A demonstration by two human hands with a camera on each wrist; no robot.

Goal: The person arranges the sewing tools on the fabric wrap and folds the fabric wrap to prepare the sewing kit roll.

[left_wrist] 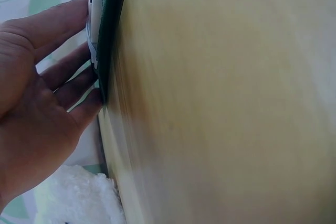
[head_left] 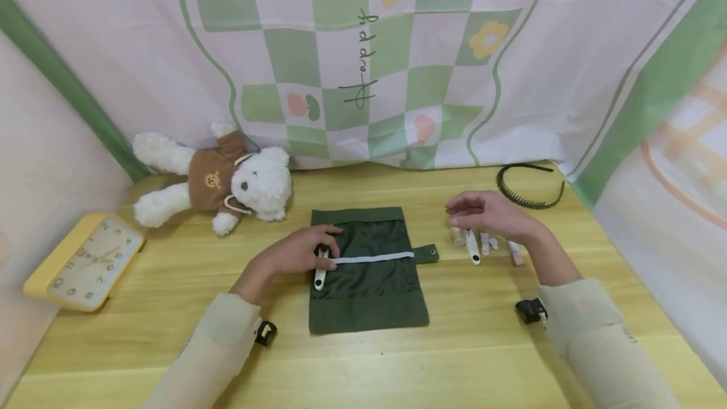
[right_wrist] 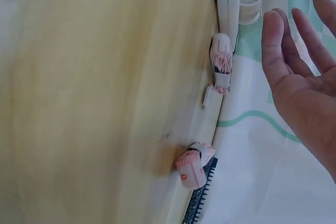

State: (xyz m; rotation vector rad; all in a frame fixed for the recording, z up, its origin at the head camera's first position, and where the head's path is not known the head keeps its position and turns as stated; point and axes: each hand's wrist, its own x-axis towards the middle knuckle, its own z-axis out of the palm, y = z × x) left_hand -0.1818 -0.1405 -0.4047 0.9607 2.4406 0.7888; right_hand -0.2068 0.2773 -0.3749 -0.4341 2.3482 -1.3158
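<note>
A dark green fabric pouch (head_left: 369,314) lies spread flat on the table, a white elastic band (head_left: 375,259) running across it. On its left side rests a slender white tool (head_left: 320,279) with a dark spot at its end; its exact kind is unclear. My left hand (head_left: 298,250) touches this tool and the band, and in the left wrist view the fingers (left_wrist: 71,77) look fairly straight. My right hand (head_left: 500,214) hovers, holding nothing, above a pale spool (right_wrist: 251,1), another white tool (head_left: 472,248) and small white bundles with pink markings (right_wrist: 221,61).
A white teddy bear (head_left: 212,178) in a brown top lies at the back left. Nearer the left edge stands a yellow clock (head_left: 85,260). A black toothed headband (head_left: 531,201) lies at the back right, and a patterned curtain (head_left: 363,62) hangs behind the table.
</note>
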